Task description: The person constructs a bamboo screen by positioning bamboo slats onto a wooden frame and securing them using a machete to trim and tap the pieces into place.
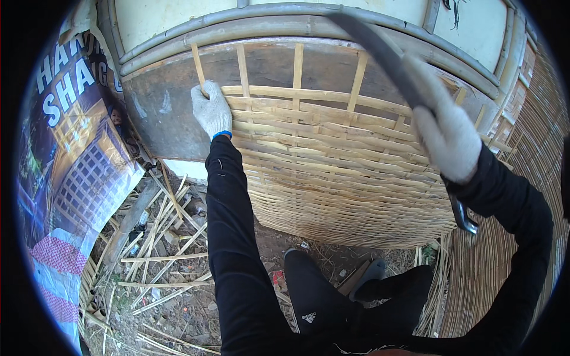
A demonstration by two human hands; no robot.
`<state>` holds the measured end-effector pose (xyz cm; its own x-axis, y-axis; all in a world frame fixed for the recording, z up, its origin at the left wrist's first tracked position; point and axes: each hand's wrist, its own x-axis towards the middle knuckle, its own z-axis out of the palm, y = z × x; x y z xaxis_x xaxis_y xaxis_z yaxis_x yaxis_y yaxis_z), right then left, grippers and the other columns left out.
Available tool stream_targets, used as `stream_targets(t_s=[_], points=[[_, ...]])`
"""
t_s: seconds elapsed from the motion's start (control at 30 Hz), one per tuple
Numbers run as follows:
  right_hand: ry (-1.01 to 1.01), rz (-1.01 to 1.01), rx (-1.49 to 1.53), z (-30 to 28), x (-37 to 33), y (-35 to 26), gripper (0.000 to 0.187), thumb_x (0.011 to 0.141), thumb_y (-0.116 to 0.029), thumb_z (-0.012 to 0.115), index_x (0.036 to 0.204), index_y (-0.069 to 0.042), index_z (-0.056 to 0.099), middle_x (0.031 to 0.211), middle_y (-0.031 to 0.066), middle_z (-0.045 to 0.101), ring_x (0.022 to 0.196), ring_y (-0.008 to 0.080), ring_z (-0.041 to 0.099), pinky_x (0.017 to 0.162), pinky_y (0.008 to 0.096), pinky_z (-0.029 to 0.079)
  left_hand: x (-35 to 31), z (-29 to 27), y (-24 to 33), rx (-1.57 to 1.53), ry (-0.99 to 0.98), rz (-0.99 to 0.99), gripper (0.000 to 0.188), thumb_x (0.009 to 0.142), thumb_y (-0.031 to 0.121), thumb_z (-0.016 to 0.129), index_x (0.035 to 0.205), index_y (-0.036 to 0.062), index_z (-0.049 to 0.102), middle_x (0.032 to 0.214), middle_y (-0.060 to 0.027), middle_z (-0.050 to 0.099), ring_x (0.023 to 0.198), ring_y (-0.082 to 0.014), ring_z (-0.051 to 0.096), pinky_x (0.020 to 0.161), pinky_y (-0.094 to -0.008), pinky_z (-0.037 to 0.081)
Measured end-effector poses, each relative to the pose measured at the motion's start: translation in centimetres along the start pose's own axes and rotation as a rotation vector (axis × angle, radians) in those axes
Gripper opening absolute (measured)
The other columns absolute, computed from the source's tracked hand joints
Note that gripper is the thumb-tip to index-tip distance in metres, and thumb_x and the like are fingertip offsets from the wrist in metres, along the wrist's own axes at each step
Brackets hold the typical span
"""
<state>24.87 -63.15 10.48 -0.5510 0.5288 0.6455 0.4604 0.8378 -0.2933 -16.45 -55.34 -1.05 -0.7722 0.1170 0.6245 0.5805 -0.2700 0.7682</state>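
A woven bamboo panel point(338, 160) leans against a dark board in front of me, with several upright slats sticking out above its top strips. My left hand point(212, 108), in a white knit glove with a blue cuff, is closed on the panel's upper left edge beside the leftmost upright slat. My right hand point(448, 130), gloved too and blurred, is raised over the panel's upper right. It is closed round a long dark machete-like tool point(380, 53), which points up and to the left. Below the right wrist shows a dark piece with a shiny metal end point(466, 219); whether it belongs to the tool I cannot tell.
Behind the panel stand the dark board point(160, 110) and bamboo rails point(261, 26). A printed banner point(89, 172) hangs at left. Loose bamboo strips point(163, 258) litter the ground at lower left. A mat of thin sticks point(493, 261) lies at right. My legs point(323, 291) are below the panel.
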Motion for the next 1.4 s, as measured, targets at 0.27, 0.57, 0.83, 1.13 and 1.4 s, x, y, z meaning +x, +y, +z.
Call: stream_targets(t_s=[0.27,0.57,0.83,1.13,1.4], points=[[-0.231,0.06,-0.083,-1.6,-1.1,-0.7,0.066,0.093,0.003,0.043,0.155,-0.008,0.026,0.107,0.0293,0.068,0.093,0.0404,0.071,0.086,0.0418,0.055,-0.8,1.2,-0.2,-0.029,-0.016,0.0,0.036,0.098,0.033,0.054,0.092,-0.0022,0.056,0.077,-0.0176,0.059,0.072,-0.027,0.053,0.074,-0.0398,0.047],[-0.409,0.064,-0.198,-1.6,-2.2,2.3,0.071,0.09,0.006,0.044,0.157,-0.009,0.024,0.107,0.0265,0.069,0.081,0.0318,0.072,0.081,0.0406,0.057,-0.6,1.9,-1.2,0.015,-0.014,0.037,0.037,0.098,0.034,0.053,0.093,-0.0021,0.057,0.077,-0.0173,0.059,0.072,-0.0265,0.055,0.075,-0.0396,0.047],[-0.274,-0.046,-0.269,-2.4,-2.9,5.9,0.068,0.091,0.007,0.045,0.156,-0.006,0.027,0.096,0.0136,0.07,0.076,0.0275,0.068,0.077,0.0385,0.054,-1.2,4.0,-1.4,0.013,-0.031,0.035,0.038,0.098,0.034,0.052,0.098,-0.0026,0.059,0.084,-0.0201,0.064,0.078,-0.0262,0.058,0.08,-0.0402,0.048],[0.1,0.325,0.09,-5.4,-6.1,4.1,0.064,0.098,0.004,0.036,0.159,-0.01,0.022,0.074,0.0023,0.055,0.053,0.0065,0.047,0.048,0.0204,0.042,-1.7,6.0,-0.8,0.005,-0.036,0.068,0.04,0.1,0.035,0.052,0.1,-0.0037,0.06,0.087,-0.0193,0.064,0.082,-0.0243,0.058,0.083,-0.0384,0.047],[-0.237,0.321,-0.142,-8.7,-8.1,6.4,0.064,0.09,0.005,0.039,0.154,-0.001,0.029,0.102,0.0213,0.069,0.075,0.0262,0.072,0.074,0.0384,0.059,-1.9,7.0,-0.2,0.007,-0.046,0.078,0.044,0.101,0.039,0.048,0.102,-0.0034,0.06,0.09,-0.021,0.064,0.084,-0.0286,0.059,0.085,-0.0405,0.047]])
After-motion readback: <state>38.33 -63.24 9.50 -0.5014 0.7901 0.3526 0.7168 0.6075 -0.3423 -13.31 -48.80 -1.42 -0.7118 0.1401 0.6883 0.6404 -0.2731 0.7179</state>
